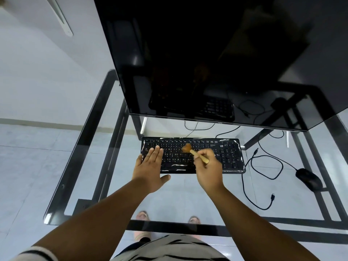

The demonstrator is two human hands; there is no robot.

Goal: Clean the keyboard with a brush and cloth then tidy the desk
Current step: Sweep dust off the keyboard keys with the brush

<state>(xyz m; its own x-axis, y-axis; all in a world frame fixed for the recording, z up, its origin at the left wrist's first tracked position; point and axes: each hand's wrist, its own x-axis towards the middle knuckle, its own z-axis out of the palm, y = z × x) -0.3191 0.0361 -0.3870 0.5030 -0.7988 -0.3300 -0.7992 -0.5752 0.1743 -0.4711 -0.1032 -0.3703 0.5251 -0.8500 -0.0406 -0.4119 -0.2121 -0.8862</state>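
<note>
A black keyboard (228,156) lies on the glass desk (79,178) below the monitor. My left hand (150,166) rests flat on the keyboard's left part, fingers together and holding nothing. My right hand (208,167) grips a small brush (195,153) by its pale wooden handle. The brush's brown bristles touch the keys near the middle of the upper rows and look blurred. No cloth is in view.
A large dark monitor (207,59) stands behind the keyboard. A black mouse (308,178) sits at the right, with loose black cables (263,178) between it and the keyboard. The desk's black frame and tiled floor show through the glass.
</note>
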